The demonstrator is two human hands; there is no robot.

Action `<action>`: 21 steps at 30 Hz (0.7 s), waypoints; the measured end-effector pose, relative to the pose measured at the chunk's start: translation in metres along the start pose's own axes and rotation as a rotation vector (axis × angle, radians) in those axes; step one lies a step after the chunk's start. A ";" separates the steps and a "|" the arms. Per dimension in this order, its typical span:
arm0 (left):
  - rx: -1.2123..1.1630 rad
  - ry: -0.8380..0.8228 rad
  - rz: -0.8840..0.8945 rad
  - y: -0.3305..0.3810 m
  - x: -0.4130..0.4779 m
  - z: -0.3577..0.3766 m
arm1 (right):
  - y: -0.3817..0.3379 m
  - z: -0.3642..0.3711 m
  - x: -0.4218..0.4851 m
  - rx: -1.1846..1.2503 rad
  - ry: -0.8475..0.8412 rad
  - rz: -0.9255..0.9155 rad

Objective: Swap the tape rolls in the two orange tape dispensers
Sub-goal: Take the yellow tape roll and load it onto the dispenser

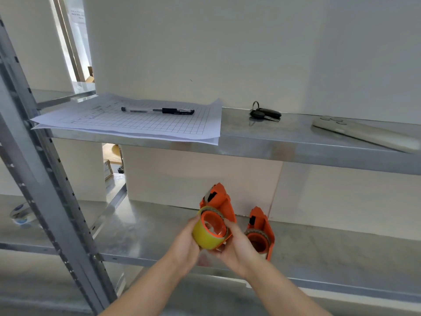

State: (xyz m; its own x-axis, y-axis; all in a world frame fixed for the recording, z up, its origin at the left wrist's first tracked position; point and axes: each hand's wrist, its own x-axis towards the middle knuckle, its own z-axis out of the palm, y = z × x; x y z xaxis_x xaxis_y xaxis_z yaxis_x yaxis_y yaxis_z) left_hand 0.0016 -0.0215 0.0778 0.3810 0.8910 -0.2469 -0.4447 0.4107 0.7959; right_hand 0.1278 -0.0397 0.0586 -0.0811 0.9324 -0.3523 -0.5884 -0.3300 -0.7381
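Note:
An orange tape dispenser (219, 202) is held up above the lower metal shelf (145, 233), with a yellow tape roll (206, 237) sitting on its orange hub. My left hand (186, 245) wraps around the left side of the yellow roll. From the right and below, my right hand (239, 247) grips the dispenser's body. A second orange tape dispenser (260, 232) stands on the lower shelf just to the right, a thin brownish roll on its hub, partly hidden behind my right hand.
The upper shelf (284, 142) carries gridded paper sheets (141, 120) with a black pen (159, 110), a bunch of keys (264, 114) and a grey remote (364, 133). A grey upright post (45, 179) runs down the left. A tape roll (21, 215) lies far left.

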 end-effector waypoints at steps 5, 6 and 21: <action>0.598 0.214 -0.060 -0.018 0.019 -0.020 | 0.022 -0.014 0.017 -0.113 0.211 0.012; 0.637 0.219 -0.079 -0.020 0.025 -0.024 | 0.025 -0.015 0.022 -0.180 0.256 0.002; 0.947 0.227 0.032 -0.058 0.068 -0.070 | 0.039 -0.040 0.067 -1.186 0.422 -0.025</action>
State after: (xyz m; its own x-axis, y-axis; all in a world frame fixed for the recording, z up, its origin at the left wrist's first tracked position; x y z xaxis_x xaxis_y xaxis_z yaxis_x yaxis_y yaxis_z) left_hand -0.0034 0.0285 -0.0238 0.1704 0.9558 -0.2394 0.4218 0.1488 0.8944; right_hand 0.1315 0.0042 -0.0170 0.3116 0.8929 -0.3251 0.5147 -0.4462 -0.7321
